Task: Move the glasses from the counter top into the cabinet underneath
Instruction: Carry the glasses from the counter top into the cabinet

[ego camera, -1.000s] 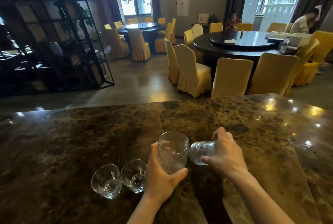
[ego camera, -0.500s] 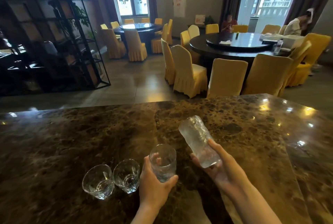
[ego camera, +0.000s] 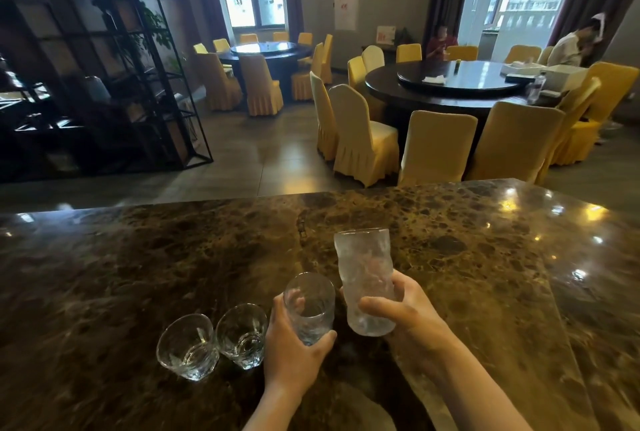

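My left hand [ego camera: 294,351] grips a clear tumbler [ego camera: 309,307] above the brown marble counter top [ego camera: 138,274]. My right hand [ego camera: 405,319] holds a tall frosted, dimpled glass [ego camera: 365,278] upright, right beside the tumbler. To the left of my left hand, two short clear glasses stand on the counter: one [ego camera: 188,345] further left, the other [ego camera: 240,333] next to my fingers. The cabinet underneath is out of view.
Past the counter's far edge lies a dining room with round dark tables [ego camera: 460,84] and yellow-covered chairs [ego camera: 360,134]. A black metal shelf frame [ego camera: 104,60] stands at the left. Two people sit at the far right table.
My right hand has turned the tall frosted glass from lying sideways to upright and drawn it next to the tumbler. My left hand has lowered the tumbler slightly toward me.
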### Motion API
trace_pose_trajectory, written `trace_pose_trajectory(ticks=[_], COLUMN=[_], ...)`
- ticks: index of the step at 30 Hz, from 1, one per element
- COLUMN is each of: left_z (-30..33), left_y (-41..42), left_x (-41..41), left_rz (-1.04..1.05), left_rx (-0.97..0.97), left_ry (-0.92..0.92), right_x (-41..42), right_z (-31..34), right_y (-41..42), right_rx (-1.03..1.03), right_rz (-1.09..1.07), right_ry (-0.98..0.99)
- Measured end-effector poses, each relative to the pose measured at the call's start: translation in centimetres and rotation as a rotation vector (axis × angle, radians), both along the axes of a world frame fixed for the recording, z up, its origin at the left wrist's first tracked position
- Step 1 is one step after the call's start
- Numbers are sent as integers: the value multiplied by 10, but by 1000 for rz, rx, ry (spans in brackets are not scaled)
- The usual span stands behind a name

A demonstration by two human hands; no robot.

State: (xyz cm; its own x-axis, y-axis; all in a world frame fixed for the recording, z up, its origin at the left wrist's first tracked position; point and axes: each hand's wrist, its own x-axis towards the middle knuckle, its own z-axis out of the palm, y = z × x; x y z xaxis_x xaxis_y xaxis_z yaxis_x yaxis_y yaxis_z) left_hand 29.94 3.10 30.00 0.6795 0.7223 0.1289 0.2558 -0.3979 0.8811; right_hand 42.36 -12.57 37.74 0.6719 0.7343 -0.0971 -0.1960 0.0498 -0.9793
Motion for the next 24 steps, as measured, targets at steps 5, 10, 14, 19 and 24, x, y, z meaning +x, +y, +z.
trace_pose_trajectory(ticks=[5,10,14,19,24], left_z=[-2,-2,-1,1,3], left_y=[2,4,6,5,4], left_x=[0,-1,-2,-3,-4], left_rz=[-19,-37,-48,-63,-66], left_rx=[-1,-13,-2,-10,-8], left_ry=[15,40,52,55,63], right_x=[-4,-8,-12,-14,-13], right_z=[-15,-36,-53,-62,-65], right_y=[-4,-6,-2,2,5], right_rx=[-137,-261,-286,-295,-315], right_rz=[-211,-242,-254,-273,-291], right_ry=[-230,-430,-468,-481,-514])
